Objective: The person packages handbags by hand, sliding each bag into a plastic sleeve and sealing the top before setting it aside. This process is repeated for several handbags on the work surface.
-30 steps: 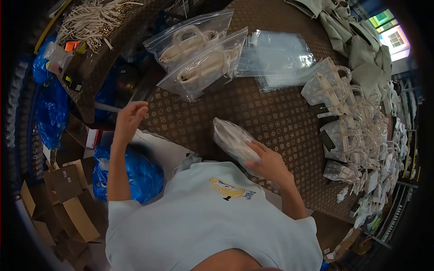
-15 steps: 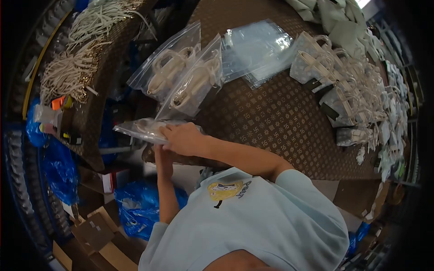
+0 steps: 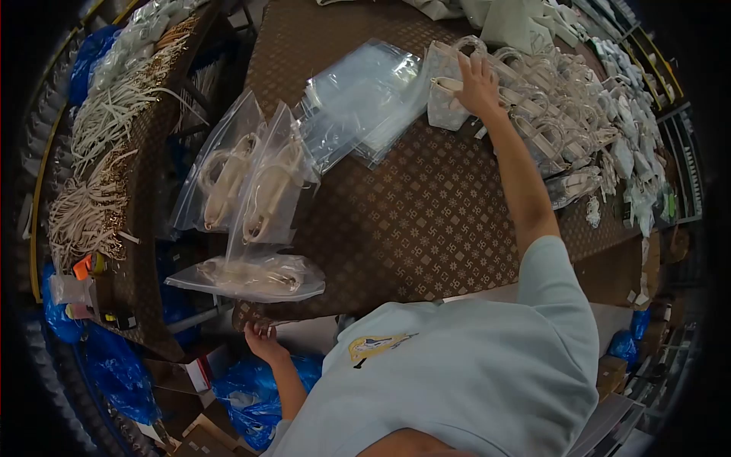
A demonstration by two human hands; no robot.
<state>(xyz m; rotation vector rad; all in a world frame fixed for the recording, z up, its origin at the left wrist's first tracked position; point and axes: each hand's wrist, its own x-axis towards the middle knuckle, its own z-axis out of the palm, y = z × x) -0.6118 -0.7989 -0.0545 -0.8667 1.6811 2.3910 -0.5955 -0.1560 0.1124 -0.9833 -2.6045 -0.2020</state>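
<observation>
My right hand (image 3: 478,85) reaches to the far side of the table, fingers spread over a small pale handbag with beige trim (image 3: 446,105). That bag lies at the left end of a heap of similar handbags (image 3: 556,114). My left hand (image 3: 264,340) is just off the near table edge with its fingers apart and nothing in them. Close above it lies a clear plastic bag with a beige-handled handbag inside (image 3: 247,278). Two more bagged handbags, a left one (image 3: 221,179) and a right one (image 3: 272,183), lie beyond it.
A stack of flat clear plastic bags (image 3: 362,95) lies mid-table on the brown patterned cloth (image 3: 396,236). To the left, a side bench carries bundles of beige straps (image 3: 91,198) and an orange tool (image 3: 82,266). Blue plastic bags (image 3: 251,396) and cardboard boxes stand below.
Both hands have let go of the nearest bagged handbag, which now lies on the table. My right hand has moved far right to the handbag heap; my left hand has dropped toward me. The view has shifted.
</observation>
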